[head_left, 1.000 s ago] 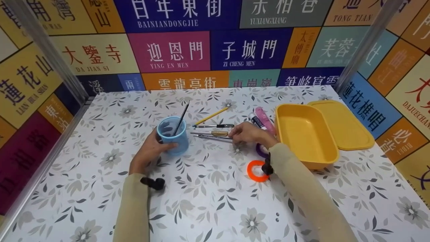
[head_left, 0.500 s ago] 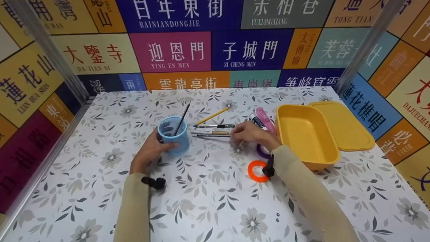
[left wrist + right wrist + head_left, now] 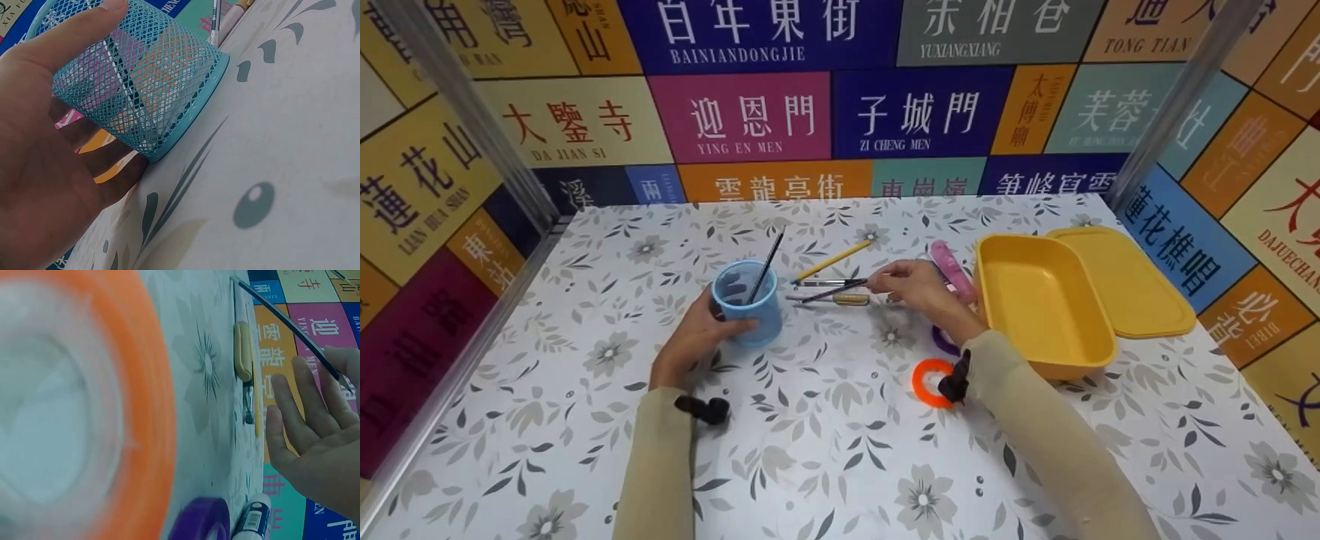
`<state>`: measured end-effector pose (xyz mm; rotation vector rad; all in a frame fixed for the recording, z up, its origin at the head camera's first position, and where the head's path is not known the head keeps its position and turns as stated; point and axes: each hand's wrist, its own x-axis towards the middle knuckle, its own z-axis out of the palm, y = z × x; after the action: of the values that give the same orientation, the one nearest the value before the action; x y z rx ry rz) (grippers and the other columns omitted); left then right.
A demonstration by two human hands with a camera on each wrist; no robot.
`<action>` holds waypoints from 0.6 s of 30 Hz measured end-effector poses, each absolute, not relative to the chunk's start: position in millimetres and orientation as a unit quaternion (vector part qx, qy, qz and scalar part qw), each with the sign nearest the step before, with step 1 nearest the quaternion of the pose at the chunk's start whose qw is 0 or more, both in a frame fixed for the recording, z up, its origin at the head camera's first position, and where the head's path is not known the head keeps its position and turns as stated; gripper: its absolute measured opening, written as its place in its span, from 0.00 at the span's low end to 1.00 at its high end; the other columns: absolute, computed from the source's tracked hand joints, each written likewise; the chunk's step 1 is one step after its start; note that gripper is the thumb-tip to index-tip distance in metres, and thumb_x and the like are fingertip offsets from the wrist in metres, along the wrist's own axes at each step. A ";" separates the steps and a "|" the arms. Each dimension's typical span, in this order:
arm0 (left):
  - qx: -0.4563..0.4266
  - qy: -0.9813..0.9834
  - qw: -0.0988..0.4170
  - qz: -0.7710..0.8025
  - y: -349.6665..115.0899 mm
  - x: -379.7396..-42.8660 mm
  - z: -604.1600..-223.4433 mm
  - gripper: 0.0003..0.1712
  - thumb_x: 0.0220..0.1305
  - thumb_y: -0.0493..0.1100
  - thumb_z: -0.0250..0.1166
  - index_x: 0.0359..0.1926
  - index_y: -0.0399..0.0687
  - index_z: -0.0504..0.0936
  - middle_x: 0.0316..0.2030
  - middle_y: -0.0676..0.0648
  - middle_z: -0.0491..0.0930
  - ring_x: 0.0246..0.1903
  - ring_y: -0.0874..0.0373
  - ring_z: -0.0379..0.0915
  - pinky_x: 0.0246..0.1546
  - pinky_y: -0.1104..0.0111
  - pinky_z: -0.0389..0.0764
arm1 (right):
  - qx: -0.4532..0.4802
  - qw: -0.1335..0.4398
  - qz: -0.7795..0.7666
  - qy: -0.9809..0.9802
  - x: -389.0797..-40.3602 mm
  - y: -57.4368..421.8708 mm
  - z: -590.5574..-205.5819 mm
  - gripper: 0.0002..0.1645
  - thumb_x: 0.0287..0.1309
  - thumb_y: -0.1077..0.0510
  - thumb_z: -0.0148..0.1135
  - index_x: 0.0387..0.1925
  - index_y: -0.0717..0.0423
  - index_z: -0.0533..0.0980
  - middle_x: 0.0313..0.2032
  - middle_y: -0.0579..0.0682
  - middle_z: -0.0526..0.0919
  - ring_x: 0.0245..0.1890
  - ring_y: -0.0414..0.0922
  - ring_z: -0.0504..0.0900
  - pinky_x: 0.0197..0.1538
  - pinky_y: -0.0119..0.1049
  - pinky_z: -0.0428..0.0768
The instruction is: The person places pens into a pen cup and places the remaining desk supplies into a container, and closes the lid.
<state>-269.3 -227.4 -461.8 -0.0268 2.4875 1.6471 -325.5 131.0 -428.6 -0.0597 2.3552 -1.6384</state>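
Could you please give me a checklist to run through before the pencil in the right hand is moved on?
1. Cup steadied: ok, the left hand grips the mesh cup.
2. Cup upright: ok, its mouth faces up.
3. Room inside: ok, just one slim dark writing tool shows in it.
4. Pencil secured: ok, the right hand pinches the pencil near one end.
5. Pencil's other end clear of the gold-capped pen: cannot tell, they overlap in the head view.
6. Loose pieces gathered: not ok, the yellow pencil lies outside the cup.
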 end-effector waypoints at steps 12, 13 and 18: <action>-0.022 0.827 0.083 0.555 -226.3 -267.2 -460.4 0.64 0.44 0.55 0.82 0.78 0.62 0.53 0.75 0.51 0.62 0.77 0.50 0.52 0.79 0.48 0.50 | 0.016 0.076 -0.705 0.705 -322.1 113.5 -425.3 0.14 0.64 0.57 0.66 0.48 0.61 0.80 0.37 0.48 0.88 0.41 0.42 0.88 0.54 0.42 0.86; -0.021 0.828 0.083 0.554 -226.2 -267.1 -460.3 0.64 0.44 0.55 0.82 0.78 0.62 0.53 0.75 0.51 0.62 0.77 0.49 0.52 0.79 0.47 0.49 | 0.017 0.073 -0.714 0.696 -322.1 112.7 -425.0 0.14 0.64 0.57 0.66 0.48 0.60 0.79 0.36 0.47 0.88 0.40 0.42 0.88 0.54 0.42 0.86; -0.013 0.822 0.080 0.564 -225.8 -266.2 -460.7 0.63 0.46 0.54 0.81 0.78 0.61 0.53 0.74 0.50 0.62 0.77 0.50 0.52 0.79 0.49 0.50 | 0.017 0.059 -0.755 0.652 -322.1 109.9 -423.5 0.17 0.64 0.59 0.66 0.52 0.63 0.76 0.37 0.46 0.87 0.40 0.43 0.88 0.52 0.45 0.87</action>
<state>-266.2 -225.8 -460.7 -0.0397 2.4597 1.6859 -322.1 109.9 -423.5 0.0523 1.9757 -2.2871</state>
